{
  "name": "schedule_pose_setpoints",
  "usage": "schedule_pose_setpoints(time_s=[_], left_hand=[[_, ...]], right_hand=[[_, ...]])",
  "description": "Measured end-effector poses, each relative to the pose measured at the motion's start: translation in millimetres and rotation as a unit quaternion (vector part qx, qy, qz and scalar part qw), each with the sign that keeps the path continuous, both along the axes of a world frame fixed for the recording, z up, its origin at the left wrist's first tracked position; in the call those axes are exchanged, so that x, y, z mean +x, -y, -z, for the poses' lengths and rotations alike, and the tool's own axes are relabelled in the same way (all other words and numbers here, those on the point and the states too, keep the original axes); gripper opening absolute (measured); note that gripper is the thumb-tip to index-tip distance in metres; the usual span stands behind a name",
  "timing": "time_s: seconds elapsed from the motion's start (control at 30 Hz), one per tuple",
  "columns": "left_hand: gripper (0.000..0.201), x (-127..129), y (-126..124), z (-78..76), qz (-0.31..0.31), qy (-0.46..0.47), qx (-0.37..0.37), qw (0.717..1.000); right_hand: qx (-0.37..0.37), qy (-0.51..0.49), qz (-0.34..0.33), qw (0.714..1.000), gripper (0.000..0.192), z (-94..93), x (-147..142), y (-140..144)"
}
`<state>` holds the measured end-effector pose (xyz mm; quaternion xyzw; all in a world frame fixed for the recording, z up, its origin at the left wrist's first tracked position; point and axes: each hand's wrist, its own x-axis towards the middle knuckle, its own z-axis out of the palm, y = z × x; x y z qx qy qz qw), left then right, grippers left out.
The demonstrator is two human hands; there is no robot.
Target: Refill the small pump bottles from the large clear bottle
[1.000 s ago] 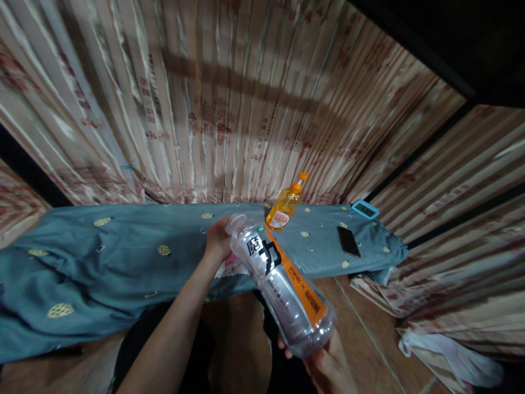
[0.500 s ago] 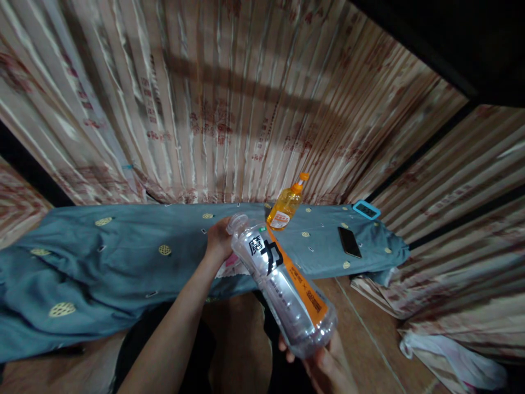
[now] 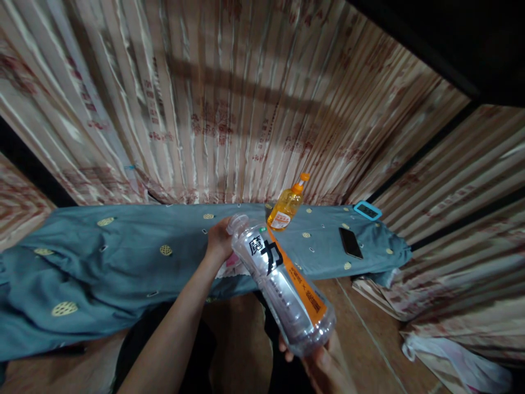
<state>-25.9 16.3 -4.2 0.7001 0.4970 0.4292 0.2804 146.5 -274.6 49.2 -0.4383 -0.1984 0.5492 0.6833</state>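
Observation:
A large clear plastic bottle (image 3: 283, 284) is held tilted, its neck toward the upper left and its base toward me. Black characters and an orange strip mark its label. My left hand (image 3: 220, 239) is closed around the neck end, its fingers mostly hidden behind it. Under the base, my right hand (image 3: 322, 364) grips with the thumb and fingers bent around the bottom. A pink and white piece (image 3: 233, 266), seemingly cloth, shows behind the bottle below my left hand; whether the hand touches it I cannot tell. Little or no liquid shows inside the bottle.
On the grey-blue patterned cloth (image 3: 135, 246) stands a pump bottle of yellow liquid (image 3: 285, 209). To its right lie a dark phone (image 3: 350, 242) and a blue-rimmed device (image 3: 367, 210). Pleated curtains (image 3: 229, 109) hang behind. A white plastic bag (image 3: 455, 358) sits at lower right.
Almost nothing differs. The view has shifted very slightly, and both hands keep the same hold on the clear bottle.

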Motion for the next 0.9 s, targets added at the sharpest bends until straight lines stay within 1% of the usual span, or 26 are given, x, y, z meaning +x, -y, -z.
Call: schedule_pose_setpoints(time_s=[0.2, 0.43, 0.57, 0.67, 0.77, 0.9], left_hand=[[0.030, 3, -3, 6.1, -0.006, 0.014, 0.012, 1.000], [0.026, 6, -6, 12.3, -0.010, 0.036, 0.036, 0.999], [0.027, 6, -7, 13.5, -0.018, 0.039, 0.030, 0.999], [0.029, 5, -7, 14.1, -0.013, 0.041, 0.033, 0.999], [0.027, 4, -7, 14.1, -0.008, 0.049, 0.042, 0.998], [0.027, 3, -6, 11.9, -0.007, 0.038, 0.027, 0.999]], right_hand=[[-0.004, 0.022, -0.003, 1.000, 0.065, 9.3, 3, 0], [-0.004, 0.015, 0.011, 1.000, 0.070, 8.0, 0, 0], [-0.009, 0.033, 0.006, 0.999, 0.074, 10.2, 1, -1], [-0.012, 0.044, 0.003, 0.999, 0.079, 15.5, 4, -1], [-0.011, 0.059, -0.009, 0.998, 0.080, 20.4, 6, -1], [-0.010, 0.035, 0.000, 0.999, 0.078, 17.3, 4, -1]])
